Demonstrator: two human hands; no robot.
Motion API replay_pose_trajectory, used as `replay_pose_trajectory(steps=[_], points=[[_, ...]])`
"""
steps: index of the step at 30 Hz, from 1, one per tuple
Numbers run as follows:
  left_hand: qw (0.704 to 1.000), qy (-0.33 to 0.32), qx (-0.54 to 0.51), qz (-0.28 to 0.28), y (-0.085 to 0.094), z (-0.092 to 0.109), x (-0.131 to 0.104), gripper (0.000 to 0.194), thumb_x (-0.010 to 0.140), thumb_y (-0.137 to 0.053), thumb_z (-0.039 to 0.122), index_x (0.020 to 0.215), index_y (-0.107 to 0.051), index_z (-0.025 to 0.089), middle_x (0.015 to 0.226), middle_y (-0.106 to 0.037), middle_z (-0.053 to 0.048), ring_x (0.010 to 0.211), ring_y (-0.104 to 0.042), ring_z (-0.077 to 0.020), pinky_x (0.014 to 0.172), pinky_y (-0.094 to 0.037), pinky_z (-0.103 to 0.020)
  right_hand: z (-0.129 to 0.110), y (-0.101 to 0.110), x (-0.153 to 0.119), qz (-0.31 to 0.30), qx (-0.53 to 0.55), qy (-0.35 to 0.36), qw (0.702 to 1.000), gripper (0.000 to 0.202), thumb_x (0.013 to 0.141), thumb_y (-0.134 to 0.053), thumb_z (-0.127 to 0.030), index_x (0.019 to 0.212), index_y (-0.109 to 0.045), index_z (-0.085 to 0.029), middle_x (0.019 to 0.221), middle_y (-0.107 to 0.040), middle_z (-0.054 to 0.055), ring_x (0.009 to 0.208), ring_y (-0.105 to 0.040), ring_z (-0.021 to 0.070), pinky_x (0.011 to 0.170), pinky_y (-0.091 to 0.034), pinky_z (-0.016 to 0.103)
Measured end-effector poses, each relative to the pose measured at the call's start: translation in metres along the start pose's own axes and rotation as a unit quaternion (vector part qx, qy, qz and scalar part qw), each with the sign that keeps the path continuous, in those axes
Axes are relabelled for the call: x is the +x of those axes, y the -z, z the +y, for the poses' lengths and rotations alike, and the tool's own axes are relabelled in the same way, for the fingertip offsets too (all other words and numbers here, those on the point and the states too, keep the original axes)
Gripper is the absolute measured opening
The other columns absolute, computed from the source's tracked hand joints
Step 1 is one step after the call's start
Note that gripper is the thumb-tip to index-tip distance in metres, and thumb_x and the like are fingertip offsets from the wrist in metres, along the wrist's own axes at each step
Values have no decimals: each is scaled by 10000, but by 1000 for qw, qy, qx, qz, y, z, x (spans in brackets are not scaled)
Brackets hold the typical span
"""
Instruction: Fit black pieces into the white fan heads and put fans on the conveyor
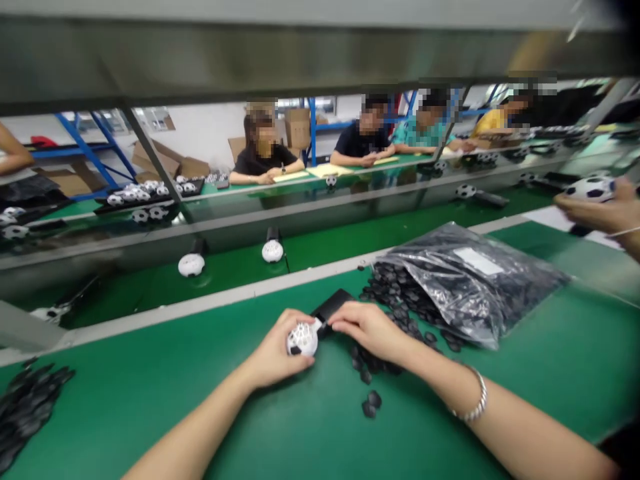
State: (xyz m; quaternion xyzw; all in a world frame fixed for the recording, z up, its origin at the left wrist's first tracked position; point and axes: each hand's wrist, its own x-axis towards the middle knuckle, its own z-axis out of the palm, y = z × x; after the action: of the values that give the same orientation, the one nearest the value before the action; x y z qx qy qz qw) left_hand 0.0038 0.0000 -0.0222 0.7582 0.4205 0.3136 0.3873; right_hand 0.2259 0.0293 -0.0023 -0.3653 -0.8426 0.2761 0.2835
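Note:
My left hand (pixel 283 350) is wrapped round a white soccer-ball-shaped part (pixel 303 339) with an openwork face and a black patch low on its left. A black rectangular piece (pixel 333 308) extends from the ball toward the upper right. At that piece's near side my right hand (pixel 367 328) has thumb and fingers pinched together; whatever they hold is too small to make out. Small black patches (pixel 395 293) lie heaped beside and beyond the right hand, spilling from a clear plastic bag (pixel 465 287). A few loose patches (pixel 371 404) lie nearer me.
Long black pieces (pixel 33 410) are piled at the left. Beyond the bench edge, a green conveyor (pixel 230 267) carries white ball parts (pixel 273 251). Several people sit across the line. At right, another person's hand (pixel 610 210) holds a soccer-patterned ball (pixel 590 189). A beam spans overhead.

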Motion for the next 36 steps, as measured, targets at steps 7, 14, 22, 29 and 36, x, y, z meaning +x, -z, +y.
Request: replay_pose_trajectory(steps=[7, 14, 22, 29, 36], points=[[999, 6, 23, -46, 7, -1, 4, 535, 634, -684, 164, 1130, -504, 244, 1124, -464, -39, 1073, -471, -212, 979, -349, -359, -1, -5, -2, 17, 50, -28, 998, 95, 807, -582, -166, 887, -634, -171, 822, -663, 21, 737, -602, 131, 678, -476, 238], [997, 6, 33, -76, 11, 0, 6, 582, 622, -698, 219, 1158, -472, 240, 1138, -482, -41, 1051, -489, -228, 949, -383, -379, -2, -12, -4, -18, 50, 130, 990, 194, 874, -479, -127, 914, -654, -198, 874, -604, 47, 838, -558, 133, 748, -468, 258], [990, 61, 106, -70, 9, 22, 2, 547, 646, -616, 175, 1169, -463, 221, 1184, -484, -45, 1135, -437, -249, 996, -336, -397, -5, -24, -1, -14, -11, 224, 974, 202, 903, -443, -180, 847, -636, -183, 843, -654, 44, 801, -547, 152, 723, -450, 289], [995, 28, 89, -41, 2, 18, 5, 430, 648, -653, 216, 1059, -525, 211, 1068, -530, -34, 1035, -495, -227, 937, -385, -362, -8, -30, 0, -12, -5, 187, 982, 158, 907, -455, -257, 891, -587, -171, 856, -624, 56, 820, -549, 154, 732, -447, 285], [995, 24, 93, -2, -5, 18, 5, 400, 651, -629, 174, 1039, -531, 186, 1030, -530, -44, 1001, -505, -212, 911, -390, -344, -3, -28, 6, 18, 45, 83, 995, 238, 741, -692, -303, 851, -533, -163, 812, -537, 19, 734, -514, 138, 675, -432, 257]])
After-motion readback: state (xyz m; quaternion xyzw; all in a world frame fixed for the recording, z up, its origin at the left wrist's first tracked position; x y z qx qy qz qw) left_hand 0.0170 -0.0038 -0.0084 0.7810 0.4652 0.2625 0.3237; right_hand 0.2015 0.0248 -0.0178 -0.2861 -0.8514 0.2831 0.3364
